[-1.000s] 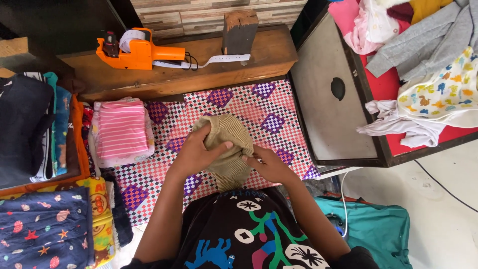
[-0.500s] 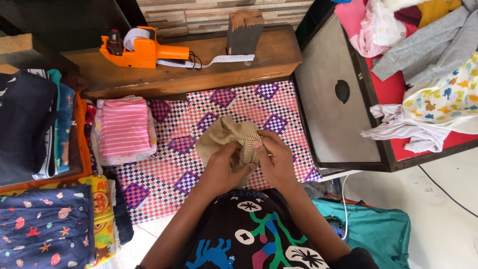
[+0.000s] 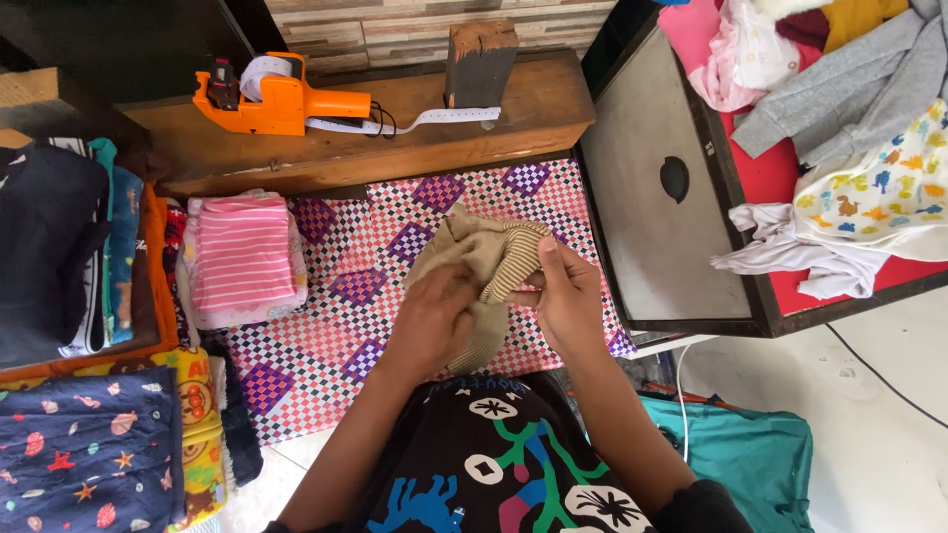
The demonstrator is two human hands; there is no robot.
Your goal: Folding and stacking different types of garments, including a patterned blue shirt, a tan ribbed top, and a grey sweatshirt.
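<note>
I see both hands closed on the tan ribbed knit garment [image 3: 486, 271], bunched mid-mat on the checkered mat [image 3: 326, 345]: left hand [image 3: 434, 321] flat over the lower fold, right hand [image 3: 565, 296] pinching the ribbed edge. Risk as I judge it: a loose pinch lets the fold spring open, or drags it toward the mat's right edge by the grey board [image 3: 652, 217].

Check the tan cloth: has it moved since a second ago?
Yes. The tan cloth has gone right, away from the pink striped stack, and is now bunched between the left hand and right hand.
</note>
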